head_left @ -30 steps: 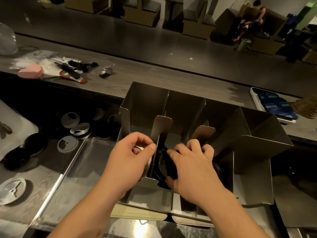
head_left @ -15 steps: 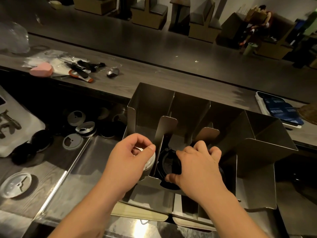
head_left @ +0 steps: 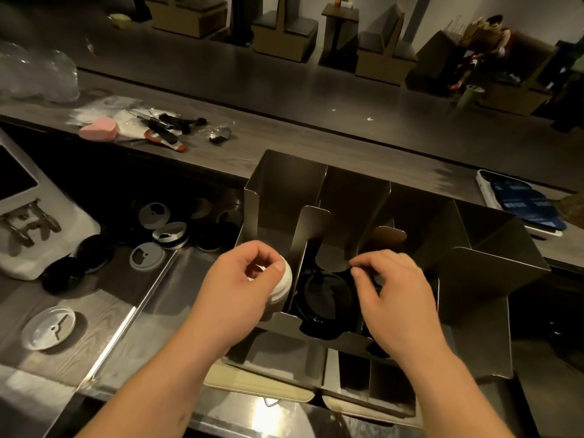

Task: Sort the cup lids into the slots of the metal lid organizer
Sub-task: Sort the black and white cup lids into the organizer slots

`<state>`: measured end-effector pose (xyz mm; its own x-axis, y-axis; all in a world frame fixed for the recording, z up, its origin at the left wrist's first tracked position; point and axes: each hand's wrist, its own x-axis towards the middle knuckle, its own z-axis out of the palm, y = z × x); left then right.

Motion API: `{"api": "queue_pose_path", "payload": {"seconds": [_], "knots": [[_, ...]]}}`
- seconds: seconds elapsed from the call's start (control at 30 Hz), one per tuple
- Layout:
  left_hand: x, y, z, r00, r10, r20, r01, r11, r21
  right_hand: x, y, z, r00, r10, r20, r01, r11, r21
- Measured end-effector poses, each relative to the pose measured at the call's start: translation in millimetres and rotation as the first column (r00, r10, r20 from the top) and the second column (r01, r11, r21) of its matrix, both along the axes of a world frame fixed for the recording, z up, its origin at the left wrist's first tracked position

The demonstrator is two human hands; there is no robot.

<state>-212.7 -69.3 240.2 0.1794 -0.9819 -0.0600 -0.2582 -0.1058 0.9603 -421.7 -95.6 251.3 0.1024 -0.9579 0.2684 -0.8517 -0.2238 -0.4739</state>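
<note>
White lids (head_left: 282, 284) pinched in a small stack by left hand (head_left: 243, 287), over leftmost slot of metal organizer (head_left: 493, 248). Right hand (head_left: 395, 295) curled, fingertips (head_left: 355, 272) over black lids (head_left: 325, 298) standing in middle slot; actual grip impossible to tell. More lids (head_left: 147, 257) loose on worktop (head_left: 94, 298), left of organizer.

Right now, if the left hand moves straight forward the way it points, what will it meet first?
Probably the metal divider of the lid organizer; the white lids the left hand holds sit just beside it. Depth is unclear.
</note>
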Motion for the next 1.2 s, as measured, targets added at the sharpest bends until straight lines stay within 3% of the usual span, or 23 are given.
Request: {"api": "queue_pose_path", "payload": {"seconds": [0.1, 0.2, 0.4, 0.77, 0.93, 1.1, 1.2], "knots": [[-19, 13, 4, 0.998, 0.026, 0.052, -0.025, 1.000, -0.016, -8, 3, 0, 0.998, 0.051, -0.036, -0.051, 0.999, -0.001], [-35, 27, 7, 0.995, 0.088, 0.039, -0.088, 0.996, -0.013, -4, 7, 1, 0.971, 0.137, -0.197, -0.133, 0.991, 0.035], [-51, 54, 10, 0.973, 0.231, 0.007, -0.230, 0.973, -0.017, 8, 5, -12, 0.818, 0.330, -0.472, -0.240, 0.940, 0.243], [-45, 68, 5, 0.967, 0.251, 0.049, -0.251, 0.968, 0.006, 5, 5, -9, 0.801, 0.388, -0.455, -0.318, 0.921, 0.225], [-3, 59, 8, 0.977, 0.212, 0.020, -0.212, 0.977, -0.012, 49, 9, 13, 0.888, 0.413, -0.200, -0.412, 0.910, 0.051], [92, 60, -6, 0.961, 0.277, -0.017, -0.277, 0.961, -0.008, 157, 19, 13, 0.784, 0.619, 0.039, -0.619, 0.785, -0.018], [176, 68, -54, 0.911, 0.409, 0.048, -0.412, 0.908, 0.083, 240, 21, -18, 0.708, 0.705, 0.042, -0.705, 0.705, 0.076]]}}
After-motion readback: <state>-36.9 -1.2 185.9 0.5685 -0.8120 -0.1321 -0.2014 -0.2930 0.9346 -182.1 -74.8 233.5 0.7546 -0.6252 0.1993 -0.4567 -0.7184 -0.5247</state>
